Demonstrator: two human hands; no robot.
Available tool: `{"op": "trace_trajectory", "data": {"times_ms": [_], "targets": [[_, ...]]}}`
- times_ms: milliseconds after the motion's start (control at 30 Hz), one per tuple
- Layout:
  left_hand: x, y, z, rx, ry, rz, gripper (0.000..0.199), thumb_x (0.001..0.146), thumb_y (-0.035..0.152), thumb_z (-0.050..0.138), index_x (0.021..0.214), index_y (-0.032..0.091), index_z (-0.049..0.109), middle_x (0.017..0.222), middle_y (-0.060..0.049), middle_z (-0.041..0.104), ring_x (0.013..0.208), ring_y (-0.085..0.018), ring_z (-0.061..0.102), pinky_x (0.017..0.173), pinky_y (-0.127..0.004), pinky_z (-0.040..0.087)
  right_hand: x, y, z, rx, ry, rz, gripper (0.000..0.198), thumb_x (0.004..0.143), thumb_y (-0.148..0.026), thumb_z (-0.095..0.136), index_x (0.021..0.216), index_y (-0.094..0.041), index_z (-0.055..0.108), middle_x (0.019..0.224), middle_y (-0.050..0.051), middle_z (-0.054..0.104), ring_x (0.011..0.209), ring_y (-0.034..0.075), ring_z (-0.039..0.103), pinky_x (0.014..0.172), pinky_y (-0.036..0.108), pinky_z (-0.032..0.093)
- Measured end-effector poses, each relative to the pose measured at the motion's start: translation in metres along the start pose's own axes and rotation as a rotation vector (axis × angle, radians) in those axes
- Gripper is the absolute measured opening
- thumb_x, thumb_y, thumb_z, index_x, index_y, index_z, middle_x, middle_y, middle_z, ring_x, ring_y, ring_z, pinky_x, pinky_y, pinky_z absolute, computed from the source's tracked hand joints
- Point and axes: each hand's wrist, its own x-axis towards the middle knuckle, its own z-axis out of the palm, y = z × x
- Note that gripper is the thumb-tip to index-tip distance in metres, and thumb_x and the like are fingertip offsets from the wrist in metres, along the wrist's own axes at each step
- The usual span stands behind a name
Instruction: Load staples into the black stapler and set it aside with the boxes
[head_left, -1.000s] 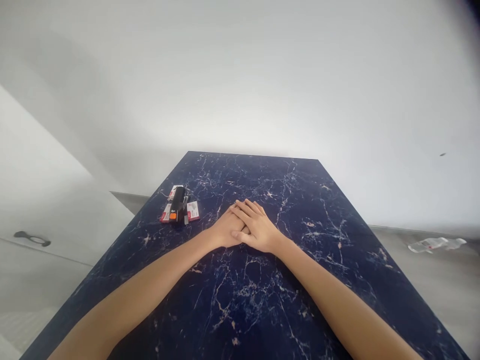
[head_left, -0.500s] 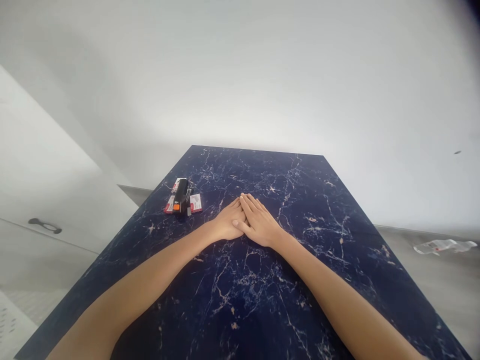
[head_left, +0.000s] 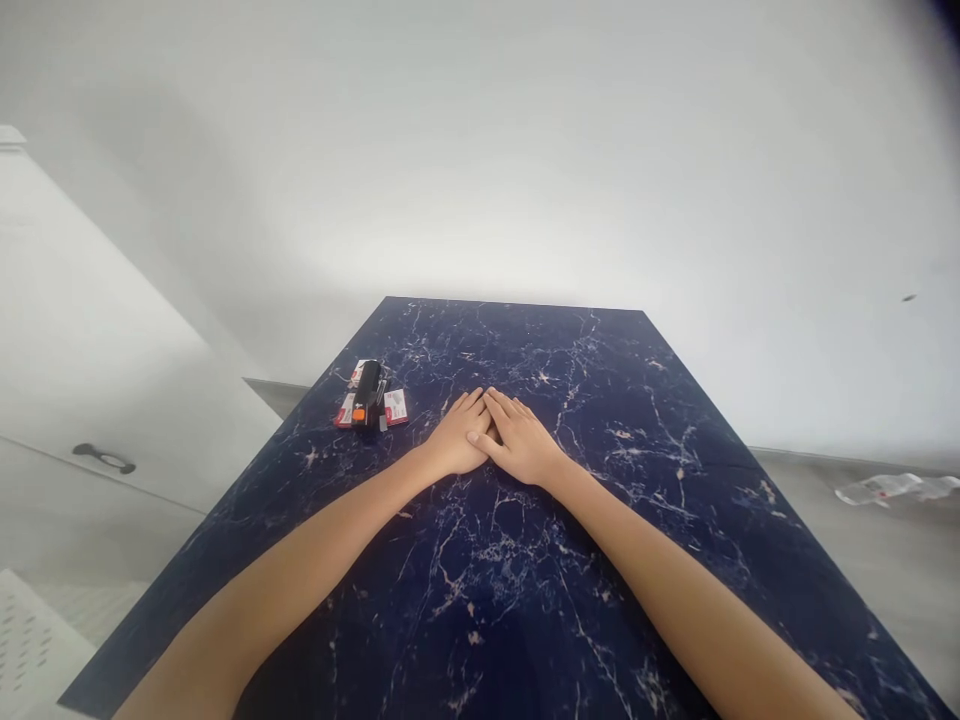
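My left hand lies flat on the dark blue marbled table, fingers stretched out and pointing away from me. Against it rests my right hand, also flat and open, its thumb and fingertips overlapping the left hand's inner edge. Neither hand holds anything. To the left of my left hand is a long black object with an orange patch at its near end; it looks like a stapler. Small red-and-white boxes lie around and partly under it.
A pale wall stands behind the table's far edge. On the left is a white cabinet with a dark handle, and a perforated white surface below it. Clear crumpled plastic lies beyond the table's right edge.
My hands have slid slightly apart, so their fingers overlap less and more of the left fingers shows. The whole view has shifted a little; the things on the table have stayed put.
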Motion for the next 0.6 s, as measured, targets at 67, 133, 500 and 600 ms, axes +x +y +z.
{"op": "trace_trajectory", "data": {"times_ms": [67, 133, 500, 600], "targets": [[-0.0004, 0.001, -0.002, -0.016, -0.006, 0.0, 0.064, 0.108, 0.048, 0.035, 0.164, 0.018, 0.027, 0.172, -0.013, 0.022, 0.161, -0.033, 0.016, 0.131, -0.052, 0.016, 0.0, 0.0001, 0.0007, -0.002, 0.01, 0.005, 0.087, 0.102, -0.07, 0.033, 0.163, -0.008, 0.034, 0.167, 0.02, 0.033, 0.156, 0.034, 0.031, 0.128, 0.054, 0.023], [-0.0002, 0.001, -0.0025, -0.024, -0.003, 0.003, 0.065, 0.108, 0.049, 0.036, 0.164, 0.017, 0.028, 0.172, -0.013, 0.022, 0.161, -0.033, 0.016, 0.131, -0.052, 0.016, 0.0, 0.0008, 0.0018, -0.006, 0.022, 0.008, 0.087, 0.102, -0.07, 0.035, 0.162, -0.007, 0.035, 0.167, 0.021, 0.033, 0.156, 0.035, 0.031, 0.128, 0.054, 0.023], [0.0, 0.0031, -0.0046, -0.049, 0.003, -0.009, 0.063, 0.108, 0.05, 0.037, 0.163, 0.021, 0.031, 0.172, -0.013, 0.023, 0.16, -0.034, 0.019, 0.13, -0.054, 0.018, -0.0007, 0.0014, 0.0005, 0.022, 0.024, -0.002, 0.087, 0.102, -0.071, 0.034, 0.162, -0.008, 0.035, 0.167, 0.021, 0.032, 0.156, 0.034, 0.031, 0.128, 0.056, 0.024], [-0.0005, 0.0029, -0.0048, -0.053, 0.002, -0.006, 0.063, 0.108, 0.05, 0.037, 0.164, 0.022, 0.03, 0.172, -0.011, 0.023, 0.16, -0.034, 0.018, 0.131, -0.054, 0.018, -0.0006, 0.0016, 0.0006, 0.02, 0.017, 0.001, 0.087, 0.102, -0.07, 0.035, 0.163, -0.008, 0.034, 0.167, 0.021, 0.032, 0.156, 0.034, 0.03, 0.128, 0.054, 0.023]]}}
